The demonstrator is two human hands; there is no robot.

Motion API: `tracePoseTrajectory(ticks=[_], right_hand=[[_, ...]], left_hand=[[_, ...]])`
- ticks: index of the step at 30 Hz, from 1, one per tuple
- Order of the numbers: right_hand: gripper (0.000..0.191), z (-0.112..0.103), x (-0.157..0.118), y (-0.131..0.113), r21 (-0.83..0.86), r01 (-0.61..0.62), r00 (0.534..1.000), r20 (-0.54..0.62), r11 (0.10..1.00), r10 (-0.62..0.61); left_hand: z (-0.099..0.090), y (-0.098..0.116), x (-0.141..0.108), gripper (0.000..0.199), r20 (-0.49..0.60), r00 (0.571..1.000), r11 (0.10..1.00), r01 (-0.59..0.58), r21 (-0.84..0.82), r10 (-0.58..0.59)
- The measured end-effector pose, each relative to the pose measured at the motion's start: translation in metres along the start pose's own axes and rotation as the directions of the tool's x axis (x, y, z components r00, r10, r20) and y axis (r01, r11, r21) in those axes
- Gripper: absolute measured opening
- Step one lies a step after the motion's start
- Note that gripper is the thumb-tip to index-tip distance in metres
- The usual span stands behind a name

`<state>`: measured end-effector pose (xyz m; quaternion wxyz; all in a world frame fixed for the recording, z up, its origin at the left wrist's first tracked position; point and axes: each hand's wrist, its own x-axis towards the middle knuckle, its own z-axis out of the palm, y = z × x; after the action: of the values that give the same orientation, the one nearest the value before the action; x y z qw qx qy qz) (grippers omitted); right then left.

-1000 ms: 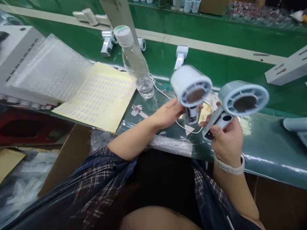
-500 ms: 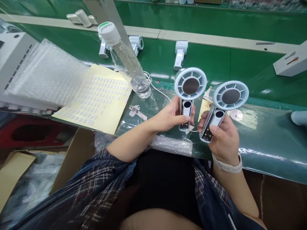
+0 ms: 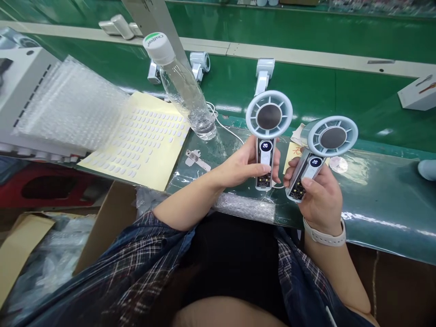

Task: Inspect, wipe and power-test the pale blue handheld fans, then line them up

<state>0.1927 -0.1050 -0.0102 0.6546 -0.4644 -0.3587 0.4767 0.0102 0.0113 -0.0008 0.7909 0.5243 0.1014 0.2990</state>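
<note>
My left hand (image 3: 247, 163) is closed round the handle of a pale blue handheld fan (image 3: 269, 116), its thumb on the handle's front. A second handheld fan (image 3: 332, 138) of the same kind is gripped in my right hand (image 3: 320, 190), thumb also pressed on the front. Both fans are held upright above the bench, round heads up and faces toward me. Small round displays on both handles glow with "20". Circuit parts show at the lower handles, where the front seems uncovered. The fingers behind the handles are partly hidden.
A water bottle (image 3: 185, 86) stands left of the fans. Beside it lies a yellow sheet (image 3: 160, 175) of white stickers, partly under bubble wrap (image 3: 73, 104). Another fan (image 3: 264, 75) lies farther back on the green bench (image 3: 374, 204). A white box (image 3: 418, 93) sits at right.
The dark displays on both fans have lit up and now read "20". Both hands keep their grip, and the view has shifted slightly.
</note>
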Motion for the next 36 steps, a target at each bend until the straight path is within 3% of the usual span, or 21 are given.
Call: tracePoseTrajectory(ticks=[5, 11, 17, 23, 29, 36], right_hand=[[0.031, 0.0, 0.001, -0.001, -0.032, 0.009, 1.0, -0.022, 0.999, -0.01], [0.025, 0.007, 0.0, 0.002, 0.03, 0.001, 0.997, -0.076, 1.0, 0.002], [0.026, 0.011, -0.002, 0.002, 0.029, -0.001, 0.997, -0.079, 1.0, 0.003], [0.023, 0.013, 0.002, 0.003, 0.041, -0.008, 0.996, -0.094, 0.999, 0.012], [0.029, 0.009, -0.001, 0.001, 0.115, -0.047, 0.997, -0.054, 0.992, 0.054], [0.035, 0.013, -0.001, -0.001, 0.06, -0.031, 0.996, -0.078, 0.998, 0.036]], left_hand=[[-0.002, -0.003, 0.0, 0.061, -0.006, 1.0, 0.999, 0.013, 0.038, -0.013], [0.001, -0.004, 0.007, 0.054, -0.126, 0.992, 1.0, 0.021, 0.019, -0.018], [0.001, -0.002, 0.008, 0.058, -0.021, 1.0, 1.0, -0.015, 0.022, 0.016], [0.001, -0.013, 0.008, 0.059, -0.082, 0.995, 0.998, 0.062, 0.017, -0.061], [0.002, -0.015, 0.007, 0.066, -0.078, 0.995, 0.998, 0.063, 0.031, -0.06], [-0.002, -0.021, 0.01, 0.063, -0.138, 0.989, 0.997, 0.053, 0.052, -0.045]])
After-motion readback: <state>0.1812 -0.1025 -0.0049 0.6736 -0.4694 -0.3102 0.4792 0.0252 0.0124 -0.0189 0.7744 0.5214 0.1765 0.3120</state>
